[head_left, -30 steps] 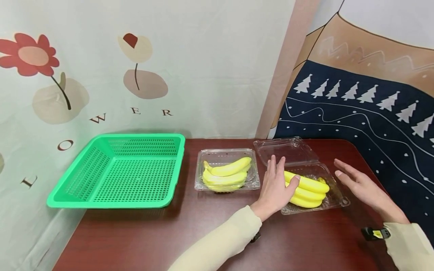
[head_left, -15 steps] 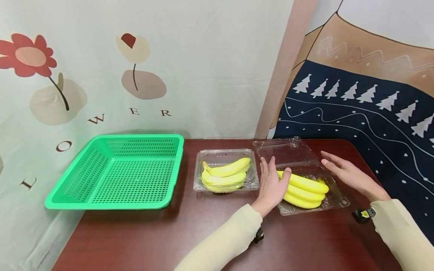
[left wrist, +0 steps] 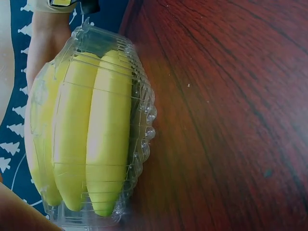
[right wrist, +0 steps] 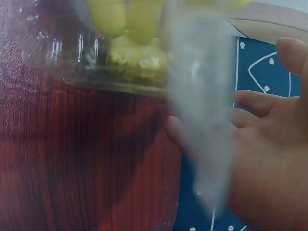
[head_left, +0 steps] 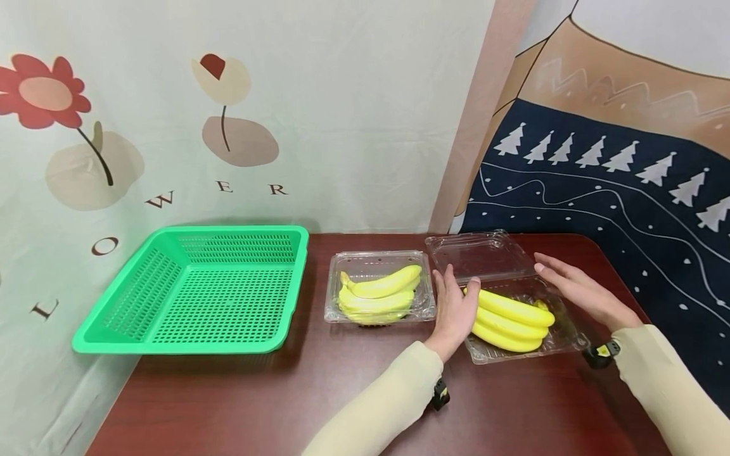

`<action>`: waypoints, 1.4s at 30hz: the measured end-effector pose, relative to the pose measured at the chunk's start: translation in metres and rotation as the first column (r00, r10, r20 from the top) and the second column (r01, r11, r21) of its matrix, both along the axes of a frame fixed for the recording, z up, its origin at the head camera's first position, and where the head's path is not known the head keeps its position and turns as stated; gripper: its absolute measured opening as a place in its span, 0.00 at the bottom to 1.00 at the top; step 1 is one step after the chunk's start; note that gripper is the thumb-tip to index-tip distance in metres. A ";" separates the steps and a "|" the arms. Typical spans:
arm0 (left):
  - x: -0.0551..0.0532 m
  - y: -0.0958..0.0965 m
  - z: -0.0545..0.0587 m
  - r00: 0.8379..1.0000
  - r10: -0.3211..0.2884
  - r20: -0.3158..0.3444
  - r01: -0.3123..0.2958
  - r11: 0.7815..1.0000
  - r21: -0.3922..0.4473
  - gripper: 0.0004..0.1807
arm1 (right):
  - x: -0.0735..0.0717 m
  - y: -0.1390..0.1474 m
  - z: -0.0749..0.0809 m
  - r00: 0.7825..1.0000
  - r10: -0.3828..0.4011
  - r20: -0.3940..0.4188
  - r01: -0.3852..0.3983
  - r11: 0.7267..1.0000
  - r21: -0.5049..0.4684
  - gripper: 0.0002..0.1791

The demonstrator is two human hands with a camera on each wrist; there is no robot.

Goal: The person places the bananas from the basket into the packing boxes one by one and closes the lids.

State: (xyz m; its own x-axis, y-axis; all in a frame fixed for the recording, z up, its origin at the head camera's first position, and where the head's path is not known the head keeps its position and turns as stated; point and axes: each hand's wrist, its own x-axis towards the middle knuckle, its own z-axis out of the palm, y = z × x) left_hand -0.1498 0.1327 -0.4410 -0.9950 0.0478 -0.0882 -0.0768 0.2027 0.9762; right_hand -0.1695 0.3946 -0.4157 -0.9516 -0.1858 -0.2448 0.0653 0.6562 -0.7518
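Note:
A bunch of yellow bananas (head_left: pixel 507 322) lies in a clear plastic clamshell box (head_left: pixel 561 335), whose lid (head_left: pixel 485 253) is folded back. My left hand (head_left: pixel 455 313) is at the box's left side, fingers extended, thumb near the banana tips. At the right side is my right hand (head_left: pixel 587 292), its fingers stretched toward the hinge corner. In the right wrist view the right hand (right wrist: pixel 274 139) has spread fingers beside a blurred clear plastic edge (right wrist: pixel 202 96). Whether either hand touches the box is unclear. The left wrist view shows the bananas (left wrist: pixel 108 130) through the clear wall.
Just left of my left hand sits a second clear clamshell (head_left: pixel 336 294), lid down, with bananas (head_left: pixel 382 294) inside. A green perforated basket (head_left: pixel 305 272) stands at the left on the dark red table (head_left: pixel 256 405). Printed cloths (head_left: pixel 353 126) hang behind.
My right hand has moved left, closer to the box. My left hand has shifted slightly left and down, uncovering more of the bananas.

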 end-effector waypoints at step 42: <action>-0.004 0.006 0.006 0.998 0.043 -0.046 -0.044 0.999 -0.016 0.40 | -0.004 0.000 0.003 0.992 -0.114 -0.048 0.094 0.947 -0.308 0.42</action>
